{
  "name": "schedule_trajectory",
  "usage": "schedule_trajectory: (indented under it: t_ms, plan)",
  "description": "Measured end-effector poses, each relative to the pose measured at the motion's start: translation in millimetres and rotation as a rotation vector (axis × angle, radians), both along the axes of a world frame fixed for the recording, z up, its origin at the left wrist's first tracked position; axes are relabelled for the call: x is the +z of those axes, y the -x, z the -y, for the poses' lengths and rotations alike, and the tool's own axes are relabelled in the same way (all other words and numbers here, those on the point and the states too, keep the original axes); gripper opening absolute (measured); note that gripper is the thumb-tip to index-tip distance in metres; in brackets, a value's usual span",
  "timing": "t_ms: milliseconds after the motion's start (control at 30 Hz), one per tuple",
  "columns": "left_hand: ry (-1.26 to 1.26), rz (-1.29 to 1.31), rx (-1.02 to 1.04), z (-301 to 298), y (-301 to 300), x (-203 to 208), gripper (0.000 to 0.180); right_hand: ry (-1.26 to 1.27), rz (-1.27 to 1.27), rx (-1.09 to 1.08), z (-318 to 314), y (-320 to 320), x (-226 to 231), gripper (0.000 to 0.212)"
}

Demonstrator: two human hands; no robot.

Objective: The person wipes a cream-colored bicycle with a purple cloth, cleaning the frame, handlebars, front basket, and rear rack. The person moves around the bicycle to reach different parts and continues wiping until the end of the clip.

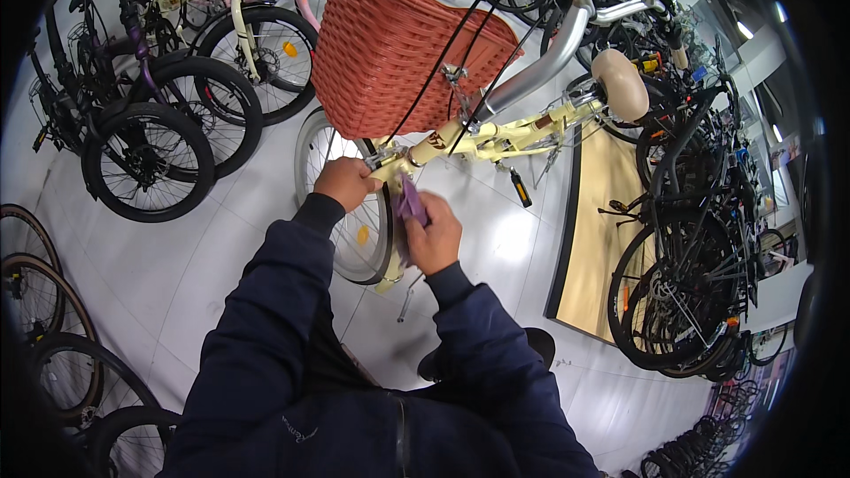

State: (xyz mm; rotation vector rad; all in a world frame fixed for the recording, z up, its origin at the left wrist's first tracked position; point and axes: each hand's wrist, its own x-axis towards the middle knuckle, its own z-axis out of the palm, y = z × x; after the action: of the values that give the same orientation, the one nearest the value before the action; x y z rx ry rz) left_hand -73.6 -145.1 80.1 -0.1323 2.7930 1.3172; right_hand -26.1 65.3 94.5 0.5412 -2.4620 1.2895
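In front of me stands a cream bicycle (434,147) with a reddish-brown woven basket (398,49) and a silver handlebar (551,53). Its front wheel (312,155) has a pale tyre and an orange reflector. My left hand (343,184) is closed on the front fork, just below the basket; its fingertips are partly hidden. A purple cloth (410,205) is bunched in my right hand (435,234), pressed against the fork close beside my left hand. Part of the cloth hangs down below the right fingers.
Folding bicycles (150,155) stand at the left, with more wheels (53,301) at the lower left. On the right, black bicycles (682,283) crowd beside a wood-topped platform (589,239). The cream bicycle's pedal (521,188) and beige saddle (622,86) stick out to the right.
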Motion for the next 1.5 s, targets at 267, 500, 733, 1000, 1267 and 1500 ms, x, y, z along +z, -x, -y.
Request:
schedule_trajectory:
  t_ms: [267,500,733,1000,1267,1500]
  plan:
    - [0.048,-0.090,-0.078,10.3,0.0,-5.0,0.032,-0.309,-0.119,0.122,12.7,-15.7,-29.8,0.030]
    - [-0.003,-0.095,-0.009,8.6,1.9,-6.2,0.027,-0.201,-0.303,0.058,29.3,12.9,6.6,0.036]
    - [-0.179,-0.038,0.043,9.6,6.7,-13.4,0.025,-0.533,-0.452,-0.069,61.2,41.1,12.6,0.033]
    - [0.036,-0.301,-0.125,22.5,13.8,-43.5,0.025,-0.666,-0.379,0.019,65.8,35.7,8.8,0.011]
    - [-0.431,-0.197,0.049,11.2,6.9,-14.8,0.030,-0.566,-0.186,0.073,59.2,33.4,15.4,0.022]
    - [0.040,-0.227,0.201,13.5,1.9,-5.7,0.037,-0.203,-0.238,-0.059,39.8,20.1,7.1,0.047]
